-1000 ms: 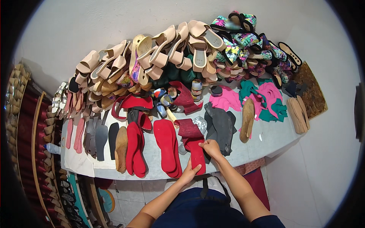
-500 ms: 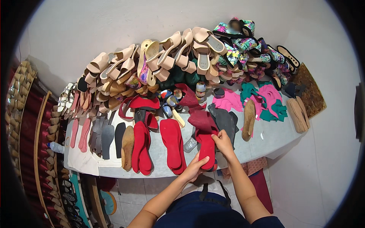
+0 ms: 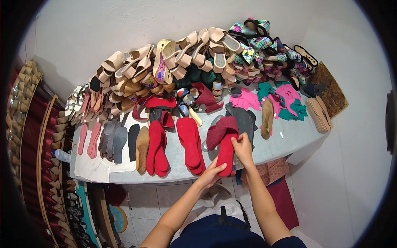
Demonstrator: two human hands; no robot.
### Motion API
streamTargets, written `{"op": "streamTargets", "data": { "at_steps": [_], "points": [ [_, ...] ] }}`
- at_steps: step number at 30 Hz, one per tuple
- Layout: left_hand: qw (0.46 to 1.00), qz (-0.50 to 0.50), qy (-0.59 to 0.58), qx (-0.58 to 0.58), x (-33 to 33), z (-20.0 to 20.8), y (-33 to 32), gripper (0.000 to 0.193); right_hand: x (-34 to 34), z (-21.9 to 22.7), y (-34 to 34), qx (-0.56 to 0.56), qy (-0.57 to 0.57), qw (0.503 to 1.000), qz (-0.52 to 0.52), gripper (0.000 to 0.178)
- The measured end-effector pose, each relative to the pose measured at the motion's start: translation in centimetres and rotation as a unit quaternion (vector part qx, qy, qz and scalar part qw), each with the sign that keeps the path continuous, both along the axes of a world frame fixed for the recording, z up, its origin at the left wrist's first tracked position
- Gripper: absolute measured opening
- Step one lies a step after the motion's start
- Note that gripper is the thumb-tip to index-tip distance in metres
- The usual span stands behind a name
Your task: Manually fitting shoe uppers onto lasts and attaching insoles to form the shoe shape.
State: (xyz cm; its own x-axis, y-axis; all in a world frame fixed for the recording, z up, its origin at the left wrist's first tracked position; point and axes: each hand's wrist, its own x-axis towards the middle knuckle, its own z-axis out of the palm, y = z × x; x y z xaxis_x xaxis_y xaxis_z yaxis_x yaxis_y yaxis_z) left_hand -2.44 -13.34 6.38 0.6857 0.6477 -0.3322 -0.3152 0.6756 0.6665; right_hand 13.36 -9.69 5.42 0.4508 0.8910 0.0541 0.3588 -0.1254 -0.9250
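Although the sandal sole (image 3: 226, 156) is bright red, its strap (image 3: 221, 132) is maroon.

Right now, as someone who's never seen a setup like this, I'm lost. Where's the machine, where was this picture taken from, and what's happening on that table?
There is no machine here: these are a person's own bare hands. The view comes from a wide fisheye camera on their head, looking down, which is why the edges bend. The table holds other red soles, brown foot-shaped forms, and pink pieces and green pieces. Sandals are heaped along the back.

The left hand grips the near end of a red sole, its fingers wrapped there; the right hand holds its right edge. At the sole's far end is a darker red strap.
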Motion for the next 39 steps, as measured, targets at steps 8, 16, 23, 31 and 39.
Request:
{"op": "streamTargets", "data": {
  "at_steps": [8, 16, 23, 31, 39],
  "points": [
    [0.983, 0.013, -0.176, -0.057, 3.4, -1.8, 1.0, 0.054, 1.4, 4.2, 2.0, 0.025, -0.12, 0.992, -0.003, 0.027],
    [0.983, 0.04, -0.04, 0.173, 8.6, 1.3, 5.2, 0.067, 7.7, 5.0, 4.6, 0.116, 0.178, 0.975, 0.058, 0.046],
    [0.918, 0.142, 0.152, 0.338, 8.7, -0.1, 7.3, 0.076, 9.4, 4.1, 6.4, 0.079, 0.411, 0.898, 0.135, 0.029],
    [0.953, 0.298, 0.015, 0.054, 5.0, -0.4, 6.3, 0.056, 3.3, 3.2, 10.5, -0.047, 0.465, 0.856, 0.221, 0.024],
    [0.897, 0.312, -0.3, -0.094, 0.3, -0.6, 4.1, 0.046, -2.2, 3.3, 12.4, -0.141, 0.419, 0.847, 0.294, 0.019]
  ]
}}
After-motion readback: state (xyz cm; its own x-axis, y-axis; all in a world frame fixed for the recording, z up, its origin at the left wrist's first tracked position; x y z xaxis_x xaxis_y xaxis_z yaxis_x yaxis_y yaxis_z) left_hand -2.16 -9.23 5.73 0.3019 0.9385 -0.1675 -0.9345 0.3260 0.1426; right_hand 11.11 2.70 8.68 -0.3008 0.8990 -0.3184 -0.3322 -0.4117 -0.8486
